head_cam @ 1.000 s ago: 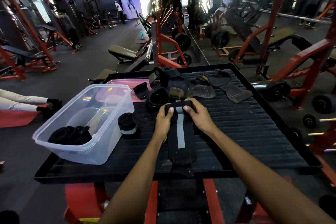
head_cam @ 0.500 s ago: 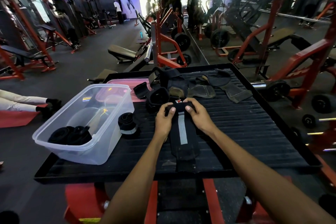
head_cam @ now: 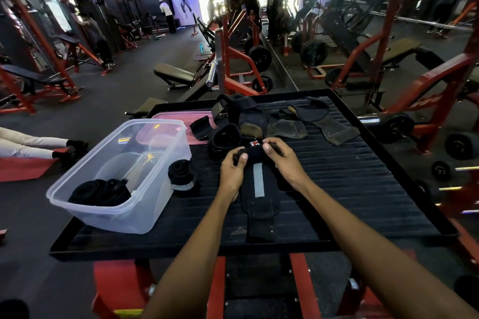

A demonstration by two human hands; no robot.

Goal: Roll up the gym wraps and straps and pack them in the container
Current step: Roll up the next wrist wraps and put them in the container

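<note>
A black wrap with a grey stripe (head_cam: 258, 189) lies lengthwise on the black ribbed platform (head_cam: 350, 184), its far end wound into a small roll. My left hand (head_cam: 233, 171) and my right hand (head_cam: 282, 160) grip that roll from either side, thumbs on top. The clear plastic container (head_cam: 145, 215) stands at the left of the platform and holds rolled black wraps (head_cam: 99, 191). One more rolled wrap (head_cam: 180, 173) stands just outside its right wall. A heap of unrolled black straps and gloves (head_cam: 248, 119) lies beyond my hands.
A pink lid (head_cam: 181, 119) lies behind the container. Worn leather grips (head_cam: 334, 129) sit at the platform's far right. Red gym machines, benches and weight plates surround the platform; a person's legs (head_cam: 31, 142) lie on a red mat at left.
The roll at the wrap's far end has grown thicker under my hands, and the loose tail near the platform's front edge has shortened, drawn away from me.
</note>
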